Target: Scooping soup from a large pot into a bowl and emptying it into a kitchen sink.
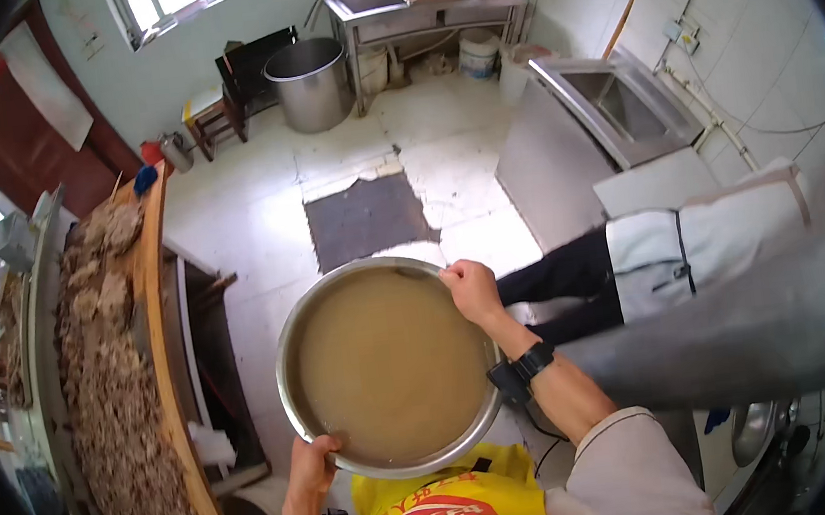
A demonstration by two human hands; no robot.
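Observation:
A wide round metal basin is held up in front of my body. Cloudy tan-brown liquid fills much of it. My left hand grips the near left rim, its thumb over the edge. On the far right side, my right hand is closed around the rim. Below the basin is the yellow apron that I wear, which bears red and white printing.
Chopped brown meat covers a wood-edged counter at left. A person in a pale top and dark trousers stands close right, near a large grey metal surface. Ahead are a dark floor mat, steel pot and steel sink unit.

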